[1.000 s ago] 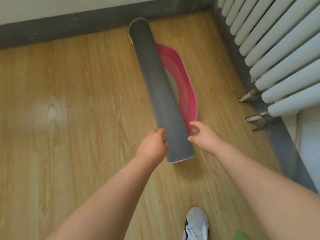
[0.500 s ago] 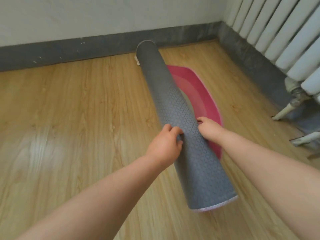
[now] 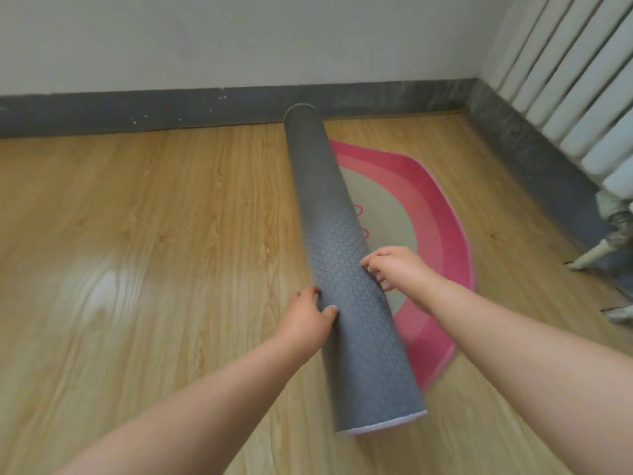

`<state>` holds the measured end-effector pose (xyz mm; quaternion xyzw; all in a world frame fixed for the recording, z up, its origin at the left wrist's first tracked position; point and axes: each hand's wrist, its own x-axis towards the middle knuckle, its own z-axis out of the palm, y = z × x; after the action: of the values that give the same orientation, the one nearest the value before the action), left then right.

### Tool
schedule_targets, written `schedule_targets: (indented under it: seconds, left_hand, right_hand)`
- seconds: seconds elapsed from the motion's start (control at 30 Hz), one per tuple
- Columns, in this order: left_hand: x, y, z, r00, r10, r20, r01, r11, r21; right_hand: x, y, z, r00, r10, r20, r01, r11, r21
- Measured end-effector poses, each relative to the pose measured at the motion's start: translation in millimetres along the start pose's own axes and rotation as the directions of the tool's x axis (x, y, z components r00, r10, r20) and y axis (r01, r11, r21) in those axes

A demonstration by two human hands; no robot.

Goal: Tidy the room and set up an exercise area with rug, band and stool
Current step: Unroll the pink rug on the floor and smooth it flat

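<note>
A rug lies on the wooden floor, most of it still wound into a long grey roll (image 3: 342,255) with a diamond-textured back. Its unrolled part (image 3: 431,217) spreads flat to the right of the roll, pink-bordered around a beige centre. My left hand (image 3: 306,318) presses on the roll's left side, thumb and fingers on the grey backing. My right hand (image 3: 394,267) rests on the roll's right side with curled fingers touching it. Both hands sit near the middle of the roll's length.
A white radiator (image 3: 575,94) runs along the right wall, with pipes (image 3: 603,248) low at its near end. A grey skirting board (image 3: 137,113) lines the far wall. Bare wood floor (image 3: 137,234) stretches to the left of the roll.
Both hands went from the roll's near end onto its middle. The roll has shifted left, so more of the pink rug lies uncovered. The view has lifted toward the wall.
</note>
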<state>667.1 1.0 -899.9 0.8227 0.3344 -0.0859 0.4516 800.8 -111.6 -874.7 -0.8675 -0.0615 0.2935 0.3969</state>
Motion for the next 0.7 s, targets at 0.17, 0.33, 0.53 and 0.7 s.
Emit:
schedule_targets:
  seconds: [0.17,0.33,0.53,0.7]
  left_hand:
    - [-7,-31,-39,0.989,-0.145,-0.013,0.141,0.977,-0.157]
    - [-10,-53,-74,0.967,-0.23,0.11,0.249,0.947,-0.204]
    - [-6,-76,-79,0.939,-0.276,0.206,0.327,0.901,-0.285]
    - [0,-81,-49,0.972,-0.171,0.16,0.22,0.904,-0.366]
  right_hand:
    - [-10,-2,37,0.998,0.006,0.054,0.005,0.979,-0.204]
    - [-32,-8,78,0.939,0.168,0.301,-0.095,0.966,-0.242]
    - [-39,-11,110,0.906,0.199,0.374,-0.169,0.979,-0.11]
    - [-42,9,103,0.87,0.247,0.428,-0.298,0.953,0.056]
